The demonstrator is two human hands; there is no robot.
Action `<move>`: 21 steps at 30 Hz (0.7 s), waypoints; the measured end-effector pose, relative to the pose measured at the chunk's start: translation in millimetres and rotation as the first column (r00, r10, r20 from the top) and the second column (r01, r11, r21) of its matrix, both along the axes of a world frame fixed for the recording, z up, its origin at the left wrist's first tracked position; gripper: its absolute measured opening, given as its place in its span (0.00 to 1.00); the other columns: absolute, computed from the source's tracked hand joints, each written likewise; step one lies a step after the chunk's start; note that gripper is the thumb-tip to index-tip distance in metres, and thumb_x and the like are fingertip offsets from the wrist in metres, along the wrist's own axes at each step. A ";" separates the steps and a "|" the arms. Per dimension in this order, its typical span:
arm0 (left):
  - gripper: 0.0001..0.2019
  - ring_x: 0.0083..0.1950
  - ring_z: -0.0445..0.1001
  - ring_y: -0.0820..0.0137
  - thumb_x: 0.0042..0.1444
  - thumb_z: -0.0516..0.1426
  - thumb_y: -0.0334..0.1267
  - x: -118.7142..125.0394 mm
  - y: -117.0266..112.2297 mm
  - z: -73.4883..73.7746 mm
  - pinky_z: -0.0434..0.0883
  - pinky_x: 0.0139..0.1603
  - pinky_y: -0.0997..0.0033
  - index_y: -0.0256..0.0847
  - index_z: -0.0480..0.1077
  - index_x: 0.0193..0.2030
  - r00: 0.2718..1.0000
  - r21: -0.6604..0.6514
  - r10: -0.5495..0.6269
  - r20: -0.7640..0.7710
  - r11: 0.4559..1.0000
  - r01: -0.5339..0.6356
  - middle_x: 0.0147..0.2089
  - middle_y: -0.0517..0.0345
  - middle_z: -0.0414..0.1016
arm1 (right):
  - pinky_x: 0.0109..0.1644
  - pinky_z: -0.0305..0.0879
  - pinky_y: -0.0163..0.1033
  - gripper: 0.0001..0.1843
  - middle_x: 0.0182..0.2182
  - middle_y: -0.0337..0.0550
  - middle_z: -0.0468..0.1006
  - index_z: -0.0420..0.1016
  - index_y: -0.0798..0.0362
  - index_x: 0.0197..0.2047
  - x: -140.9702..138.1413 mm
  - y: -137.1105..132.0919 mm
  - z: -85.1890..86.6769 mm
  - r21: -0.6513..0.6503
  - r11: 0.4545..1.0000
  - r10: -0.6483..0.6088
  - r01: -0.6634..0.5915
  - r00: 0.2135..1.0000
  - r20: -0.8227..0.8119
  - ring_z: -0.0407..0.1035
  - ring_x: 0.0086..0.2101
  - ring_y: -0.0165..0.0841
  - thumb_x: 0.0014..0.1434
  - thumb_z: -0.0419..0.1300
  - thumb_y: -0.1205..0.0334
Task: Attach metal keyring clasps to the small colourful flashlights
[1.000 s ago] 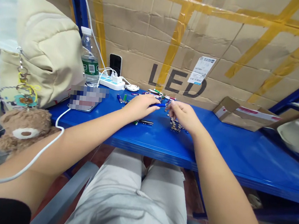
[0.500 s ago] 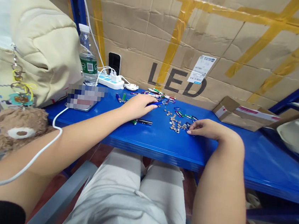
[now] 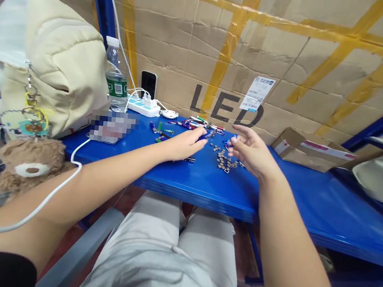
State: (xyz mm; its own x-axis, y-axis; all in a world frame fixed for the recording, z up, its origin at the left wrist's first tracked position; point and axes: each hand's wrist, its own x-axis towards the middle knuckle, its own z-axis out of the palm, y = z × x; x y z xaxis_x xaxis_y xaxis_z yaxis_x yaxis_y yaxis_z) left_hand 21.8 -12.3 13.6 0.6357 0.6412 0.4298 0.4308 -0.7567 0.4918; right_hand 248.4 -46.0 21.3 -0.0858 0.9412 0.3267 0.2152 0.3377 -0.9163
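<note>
My left hand (image 3: 188,145) lies over the desk, fingers curled round a slim blue tube (image 3: 210,135) that looks like a small flashlight; most of it is hidden. Raised over the desk, my right hand (image 3: 252,153) pinches a small shiny blue clip (image 3: 235,138), like a carabiner, between thumb and finger. Below it are scattered small round discs (image 3: 221,159) like button cells, with metal clasps (image 3: 228,169) at their near side. Behind my left hand is a pile of colourful metallic tubes and clips (image 3: 197,121). A dark tube (image 3: 190,160) pokes out from under that hand.
Along the left of the blue desk (image 3: 207,188) are a cream backpack (image 3: 63,57) with a plush bear (image 3: 33,168), a water bottle (image 3: 116,85), a phone (image 3: 111,128) and a power strip (image 3: 144,106). An open cardboard box (image 3: 314,152) sits at right. Taped cardboard stands behind.
My right hand has lifted from the clasps and moved left and up with the blue clip. My left hand has shifted slightly right and nearer, still round the blue tube.
</note>
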 end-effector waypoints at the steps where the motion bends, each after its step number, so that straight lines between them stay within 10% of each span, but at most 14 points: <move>1: 0.13 0.40 0.71 0.68 0.63 0.45 0.43 1.4 -0.7 0.2 0.67 0.43 0.66 0.37 0.65 0.43 0.999 0.023 0.032 0.040 0.999 -0.033 0.40 0.53 0.73 | 0.35 0.72 0.39 0.27 0.30 0.36 0.73 0.67 0.48 0.46 -7.8 1.9 -2.2 0.002 1.000 0.019 -0.019 0.999 -0.034 0.72 0.29 0.29 0.46 0.68 0.48; 7: 0.15 0.36 0.68 0.68 0.61 0.48 0.48 6.4 4.5 -1.9 0.64 0.38 0.69 0.37 0.66 0.36 0.995 0.020 0.077 0.066 0.997 -0.078 0.35 0.57 0.71 | 0.34 0.74 0.40 0.21 0.29 0.41 0.77 0.71 0.53 0.35 -37.4 9.8 -14.9 -0.015 0.997 0.079 -0.080 0.996 -0.038 0.75 0.32 0.33 0.44 0.70 0.49; 13: 0.12 0.32 0.66 0.70 0.59 0.50 0.44 6.2 6.6 -1.9 0.61 0.33 0.71 0.38 0.65 0.31 0.997 0.038 0.071 -0.012 0.997 -0.070 0.30 0.59 0.70 | 0.29 0.68 0.38 0.12 0.28 0.42 0.77 0.70 0.53 0.39 -40.0 5.6 -16.1 0.044 0.998 0.027 -0.042 0.951 0.309 0.73 0.28 0.34 0.57 0.59 0.53; 21: 0.11 0.32 0.66 0.70 0.58 0.50 0.41 4.7 8.2 2.4 0.60 0.34 0.70 0.37 0.65 0.30 0.990 0.004 0.140 0.020 0.990 -0.141 0.28 0.61 0.67 | 0.38 0.63 0.41 0.14 0.41 0.54 0.78 0.67 0.54 0.46 -47.7 -4.6 -16.1 0.314 0.945 -0.234 -0.091 0.482 0.844 0.73 0.37 0.42 0.66 0.46 0.57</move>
